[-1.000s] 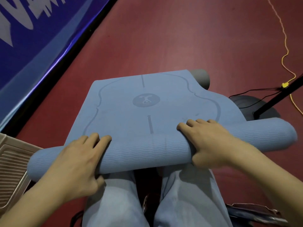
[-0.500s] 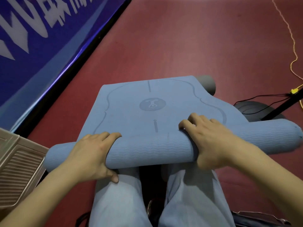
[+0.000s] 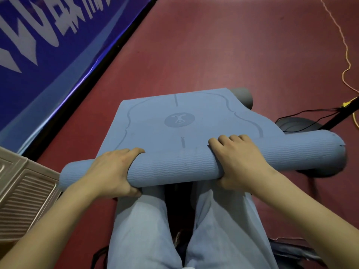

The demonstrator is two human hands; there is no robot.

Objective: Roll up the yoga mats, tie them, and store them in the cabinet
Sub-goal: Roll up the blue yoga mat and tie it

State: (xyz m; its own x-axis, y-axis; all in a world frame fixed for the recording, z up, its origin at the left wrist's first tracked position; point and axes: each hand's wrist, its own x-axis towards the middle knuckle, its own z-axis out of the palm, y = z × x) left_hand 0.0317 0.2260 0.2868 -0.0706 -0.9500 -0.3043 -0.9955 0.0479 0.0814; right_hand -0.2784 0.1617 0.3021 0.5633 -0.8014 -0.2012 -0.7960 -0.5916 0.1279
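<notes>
The flat stretch of the blue foam yoga mat (image 3: 174,123) is shorter than before; my left hand (image 3: 111,171) and right hand (image 3: 236,160) curl over its thick roll, gripping it on the red floor (image 3: 213,45).

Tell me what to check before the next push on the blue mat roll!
1. Both hands on the roll: ok. The left hand and the right hand each clamp the rolled part of the blue mat.
2. Hands spread evenly: ok, one on each side of the middle line.
3. Roll even in thickness: not ok. The right end looks fatter than the left end.
4. Flat part left to roll: ok, it lies smooth ahead, round logo showing.
5. Path clear: not ok. A gray roll lies at the mat's far corner.
6. Tie within reach: cannot tell, none shows.
</notes>
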